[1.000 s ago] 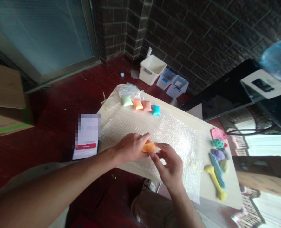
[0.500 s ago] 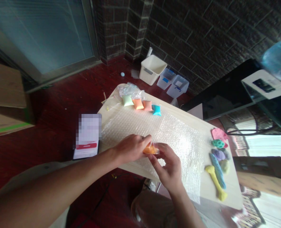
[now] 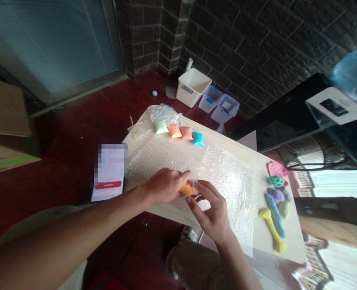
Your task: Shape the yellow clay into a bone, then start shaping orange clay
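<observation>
A small clear packet of orange modelling clay (image 3: 187, 188) is held between both hands, above a sheet of bubble wrap (image 3: 178, 155). My left hand (image 3: 165, 185) is closed on its left end, thumb uppermost. At the packet's clear right end, my right hand (image 3: 211, 207) has its thumb and fingers curled around the plastic. Fingers partly hide the packet, so I cannot tell whether it is torn. Beyond the hands lie a pale green packet (image 3: 160, 127), an orange packet (image 3: 174, 131), a salmon packet (image 3: 186, 133) and a turquoise packet (image 3: 198, 139).
Shaped clay pieces lie at the table's right end, among them a yellow bone shape (image 3: 272, 231) and a blue strip (image 3: 274, 215). Crumpled plastic bags (image 3: 168, 114) sit at the far edge. A phone (image 3: 108, 173) is at the left edge; bins (image 3: 193, 86) stand on the floor beyond.
The orange packet has tilted and turned slightly between the fingers, showing more of its clear right end. Both hands stay in nearly the same place; the whole view has shifted slightly.
</observation>
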The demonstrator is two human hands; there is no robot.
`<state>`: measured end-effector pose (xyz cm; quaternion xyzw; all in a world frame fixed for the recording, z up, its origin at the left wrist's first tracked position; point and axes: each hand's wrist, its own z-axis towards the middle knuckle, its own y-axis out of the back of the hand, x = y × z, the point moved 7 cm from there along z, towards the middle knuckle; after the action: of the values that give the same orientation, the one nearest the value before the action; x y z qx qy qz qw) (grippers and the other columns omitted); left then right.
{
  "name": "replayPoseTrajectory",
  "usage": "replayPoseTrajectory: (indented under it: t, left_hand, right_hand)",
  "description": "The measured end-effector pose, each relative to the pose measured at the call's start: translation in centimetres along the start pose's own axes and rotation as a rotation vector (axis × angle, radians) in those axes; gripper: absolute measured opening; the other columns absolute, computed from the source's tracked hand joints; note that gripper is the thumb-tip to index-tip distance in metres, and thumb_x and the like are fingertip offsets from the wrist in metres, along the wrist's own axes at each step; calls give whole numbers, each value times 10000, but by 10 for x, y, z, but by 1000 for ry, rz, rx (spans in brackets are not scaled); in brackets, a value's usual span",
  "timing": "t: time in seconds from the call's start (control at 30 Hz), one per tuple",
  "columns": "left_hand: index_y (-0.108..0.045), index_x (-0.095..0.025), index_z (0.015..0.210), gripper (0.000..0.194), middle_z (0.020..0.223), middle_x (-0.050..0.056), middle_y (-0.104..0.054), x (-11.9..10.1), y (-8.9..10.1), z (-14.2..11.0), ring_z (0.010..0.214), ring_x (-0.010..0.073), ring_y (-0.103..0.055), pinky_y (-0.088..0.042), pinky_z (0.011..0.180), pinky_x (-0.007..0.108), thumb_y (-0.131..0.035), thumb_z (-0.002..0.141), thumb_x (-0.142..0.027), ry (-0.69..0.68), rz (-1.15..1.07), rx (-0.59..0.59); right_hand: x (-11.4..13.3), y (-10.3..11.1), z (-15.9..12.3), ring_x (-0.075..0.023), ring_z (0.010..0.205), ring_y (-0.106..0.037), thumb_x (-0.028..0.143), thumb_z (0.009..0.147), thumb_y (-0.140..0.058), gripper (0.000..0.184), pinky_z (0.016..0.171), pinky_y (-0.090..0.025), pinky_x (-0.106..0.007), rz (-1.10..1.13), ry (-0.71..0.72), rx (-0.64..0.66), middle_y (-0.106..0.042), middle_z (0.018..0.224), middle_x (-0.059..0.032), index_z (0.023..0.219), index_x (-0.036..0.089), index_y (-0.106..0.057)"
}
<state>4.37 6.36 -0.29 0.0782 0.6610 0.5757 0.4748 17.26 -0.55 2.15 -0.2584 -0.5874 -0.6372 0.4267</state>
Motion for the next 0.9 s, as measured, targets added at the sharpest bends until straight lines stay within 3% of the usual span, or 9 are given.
replayPoseTrajectory:
  t: [0.13,0.27,0.5,0.73,0.83,0.9]
  left_hand:
    - [-620,-190,969,192,815,40,-794,0,-1,0,722,251,-777,-390,553,283,-775,886,-267,5,-42,22]
    - [-624,-200,943,197,787,30,-786,2,1,0,734,251,-779,-409,570,277,-781,881,-301,34,-80,8]
    - [-616,-195,942,225,765,54,-770,6,-3,-1,694,262,-754,-339,539,288,-785,890,-334,26,-61,1]
    - [-611,-187,969,239,867,35,-741,-9,6,2,749,198,-692,-453,661,282,-765,796,-246,-79,-430,-26]
    - [-686,-156,1060,186,993,65,-747,-8,16,5,879,191,-701,-512,793,288,-686,896,-244,-116,-635,-63]
    - [-740,-146,1022,164,984,68,-754,-3,18,8,906,179,-703,-518,829,284,-636,977,-264,-92,-736,-90]
  right_hand:
    - [3,1,2,-243,1039,-725,251,999,-694,333,749,-658,-363,10,20,59,-710,1265,-130,1331,239,-714]
    - [3,3,3,-246,1053,-723,279,1010,-676,264,755,-648,-351,28,26,76,-717,1246,-130,1260,226,-740]
    - [-8,-4,0,-250,1011,-734,347,1004,-704,456,774,-655,-380,-10,-97,183,-736,1253,-127,1446,248,-646]
    - [-7,7,2,-208,890,-736,239,1030,-660,169,722,-619,-325,17,-16,-19,-766,1037,-92,1141,233,-787]
    - [-8,11,3,-209,885,-736,220,1026,-659,168,707,-610,-323,-23,1,-58,-759,1042,-95,1122,236,-795]
    - [-6,12,4,-202,855,-727,208,1019,-662,168,698,-603,-324,-53,26,-56,-753,1028,-90,1119,235,-794]
